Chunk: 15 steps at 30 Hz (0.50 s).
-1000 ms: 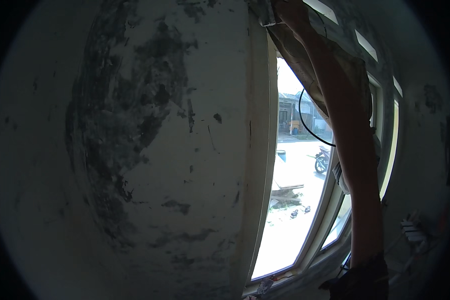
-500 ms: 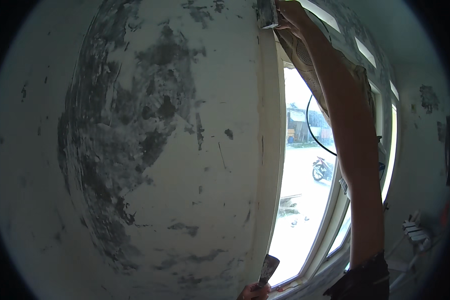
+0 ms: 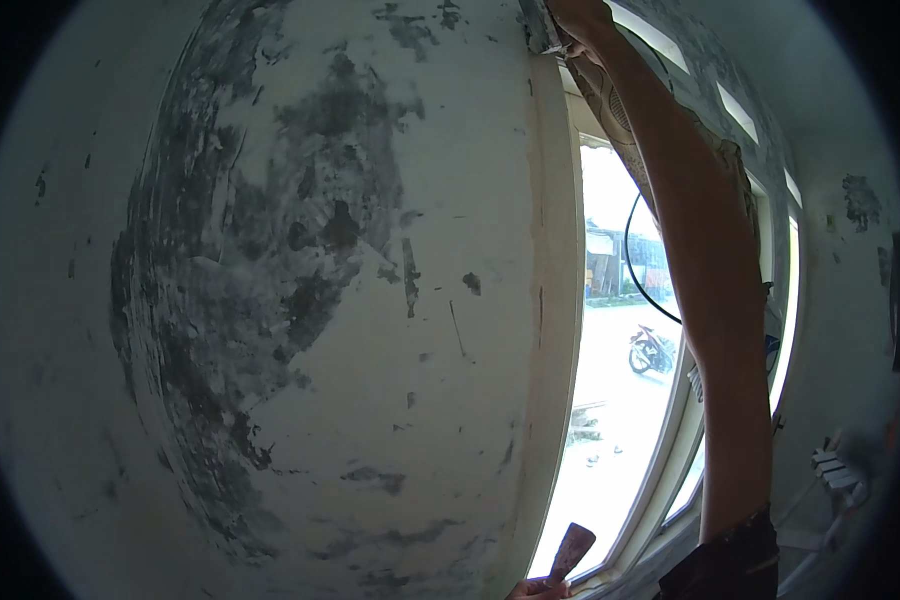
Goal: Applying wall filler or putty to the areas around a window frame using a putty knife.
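Wall: white, grey-patched wall (image 3: 470, 190) fills the left and middle of the frame; a bright window (image 3: 610, 420) stands right of it.
Right hand: upper right of centre (image 3: 582, 25), fingers bent closed on a wide flat blade (image 3: 544, 35) that is cut off by the top edge.
Left hand: lower edge (image 3: 538, 591), closed round a putty knife (image 3: 575, 548) – its blade pointing up before the window.
Cloth: patterned, hanging behind the raised forearm (image 3: 607, 100).
Step in hand: apparently working the wide blade along the wall's edge – contact is unclear.
Next move: likely calls for steady, flat pressure, clear of the cloth.
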Available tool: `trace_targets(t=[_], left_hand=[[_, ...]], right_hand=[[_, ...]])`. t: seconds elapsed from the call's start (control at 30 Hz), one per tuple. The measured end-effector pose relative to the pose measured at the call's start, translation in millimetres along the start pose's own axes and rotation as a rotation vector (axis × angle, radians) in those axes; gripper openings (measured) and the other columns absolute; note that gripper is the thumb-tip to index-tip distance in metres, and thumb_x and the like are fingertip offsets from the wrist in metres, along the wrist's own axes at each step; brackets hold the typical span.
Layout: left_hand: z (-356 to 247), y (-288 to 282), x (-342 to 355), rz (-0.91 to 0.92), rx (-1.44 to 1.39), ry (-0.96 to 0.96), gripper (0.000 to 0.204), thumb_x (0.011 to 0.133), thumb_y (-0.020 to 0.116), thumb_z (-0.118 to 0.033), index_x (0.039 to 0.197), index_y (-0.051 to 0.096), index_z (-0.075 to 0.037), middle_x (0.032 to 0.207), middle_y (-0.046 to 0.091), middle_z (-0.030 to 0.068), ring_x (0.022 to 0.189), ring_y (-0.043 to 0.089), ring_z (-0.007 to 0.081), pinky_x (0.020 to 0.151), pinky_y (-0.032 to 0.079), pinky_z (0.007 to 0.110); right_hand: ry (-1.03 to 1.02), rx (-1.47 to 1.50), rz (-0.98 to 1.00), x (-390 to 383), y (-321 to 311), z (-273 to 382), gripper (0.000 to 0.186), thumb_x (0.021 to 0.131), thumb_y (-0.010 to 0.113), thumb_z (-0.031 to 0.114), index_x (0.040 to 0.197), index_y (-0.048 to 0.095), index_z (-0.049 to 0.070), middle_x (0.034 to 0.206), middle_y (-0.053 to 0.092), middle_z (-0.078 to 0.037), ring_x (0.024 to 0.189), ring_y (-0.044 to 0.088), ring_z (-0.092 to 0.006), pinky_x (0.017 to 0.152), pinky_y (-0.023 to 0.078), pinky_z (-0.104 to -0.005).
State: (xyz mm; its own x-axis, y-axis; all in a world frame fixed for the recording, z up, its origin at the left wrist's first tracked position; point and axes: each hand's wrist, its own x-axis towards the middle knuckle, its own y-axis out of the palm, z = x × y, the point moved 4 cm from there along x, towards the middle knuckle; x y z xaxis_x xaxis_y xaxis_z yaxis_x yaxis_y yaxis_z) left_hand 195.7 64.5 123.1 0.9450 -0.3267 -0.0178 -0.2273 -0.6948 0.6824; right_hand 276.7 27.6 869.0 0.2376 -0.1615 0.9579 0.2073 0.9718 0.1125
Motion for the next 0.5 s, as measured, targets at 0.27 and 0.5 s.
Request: trace_targets(t=[0.27, 0.5], left_hand=[[-4.7, -4.2, 3.0, 0.031, 0.007, 0.018, 0.023, 0.093, 0.061, -0.020, 0.075, 0.049, -0.013, 0.055, 0.036, -0.0075, 0.042, 0.027, 0.0049, 0.037, 0.020, 0.023], [-22.1, -0.4, 5.9, 0.068, 0.060, 0.078, 0.022, 0.093, 0.061, -0.020, 0.075, 0.049, -0.013, 0.055, 0.036, -0.0076, 0.042, 0.027, 0.0047, 0.037, 0.020, 0.023]], right_hand=[[-0.319, -0.322, -0.180, 43.4, 23.5, -23.2, 0.031, 0.090, 0.058, 0.020, 0.111, 0.065, -0.001, 0.103, 0.067, -0.022, 0.089, 0.067, -0.0332, 0.075, 0.054, -0.0418], [-0.400, -0.375, -0.231, -17.7, 57.7, 0.5, 0.029, 0.092, 0.053, 0.020, 0.105, 0.063, -0.004, 0.101, 0.066, -0.026, 0.098, 0.064, -0.0374, 0.082, 0.052, -0.0443]])
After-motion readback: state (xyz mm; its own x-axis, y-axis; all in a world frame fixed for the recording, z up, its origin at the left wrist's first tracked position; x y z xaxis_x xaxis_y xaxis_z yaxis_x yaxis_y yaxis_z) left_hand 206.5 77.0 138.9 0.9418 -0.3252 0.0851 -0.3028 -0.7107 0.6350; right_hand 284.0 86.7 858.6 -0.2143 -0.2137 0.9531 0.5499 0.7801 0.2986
